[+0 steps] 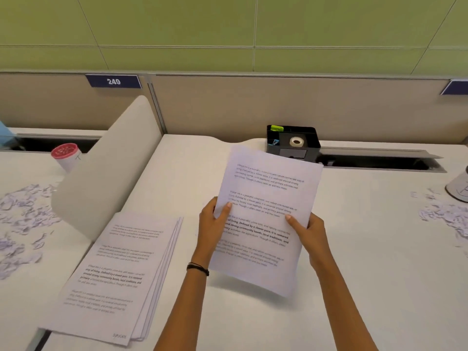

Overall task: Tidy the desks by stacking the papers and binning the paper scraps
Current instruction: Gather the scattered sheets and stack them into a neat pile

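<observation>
The person holds a printed sheet [266,211] in the air over the desk [228,320], approx. in the middle of the view, tilted to 1 o'clock. The left hand [212,224] pinches its left edge and the right hand [311,231] its right edge. On each hand only the thumb lies on the printed side; the other fingers are behind the paper, so how they lie cannot be told. The stack of papers [116,274] lies at 8 o'clock from the sheet, beside the grey divider [109,168], and its right edges are already fanned. Risks, as a judgement: the grip is at mid-edges only, so the free lower part may sag or slip. If the sheet is put down w/o squaring, the stack gets more skewed. A fast move may also blow the scraps [20,224] at 9 o'clock or the other scraps [445,219] at 3 o'clock. Hard to make out: whether it is one sheet or several, and the small text. No bin is in view, and the white container [459,186] at 3 o'clock is cut off by the frame
</observation>
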### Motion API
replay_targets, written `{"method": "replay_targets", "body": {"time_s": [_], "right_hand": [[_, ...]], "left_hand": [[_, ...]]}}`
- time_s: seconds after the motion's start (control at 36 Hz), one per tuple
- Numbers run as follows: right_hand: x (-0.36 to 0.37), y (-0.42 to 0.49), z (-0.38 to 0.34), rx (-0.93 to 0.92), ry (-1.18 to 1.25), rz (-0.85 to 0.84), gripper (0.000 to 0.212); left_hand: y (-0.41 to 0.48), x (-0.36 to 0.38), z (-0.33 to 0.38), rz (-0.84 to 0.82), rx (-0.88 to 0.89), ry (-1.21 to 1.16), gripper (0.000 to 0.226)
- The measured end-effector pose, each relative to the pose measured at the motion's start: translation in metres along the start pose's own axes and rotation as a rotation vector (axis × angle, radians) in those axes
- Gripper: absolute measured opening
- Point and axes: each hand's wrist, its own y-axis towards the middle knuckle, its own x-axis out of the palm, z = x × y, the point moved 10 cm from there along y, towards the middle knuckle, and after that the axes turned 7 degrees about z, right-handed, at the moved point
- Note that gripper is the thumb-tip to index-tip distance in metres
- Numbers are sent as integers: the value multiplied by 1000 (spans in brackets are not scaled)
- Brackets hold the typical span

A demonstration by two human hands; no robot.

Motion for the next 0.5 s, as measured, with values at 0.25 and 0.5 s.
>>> {"method": "replay_targets", "body": {"time_s": [0.25, 0.5], "right_hand": [[93, -22, 50, 180, -96, -209, 13], [186, -55, 96, 320, -111, -385, 22]], "left_hand": [[11, -105, -50, 119, -111, 287, 23], [4, -207, -105, 175, -396, 581, 43]]}}
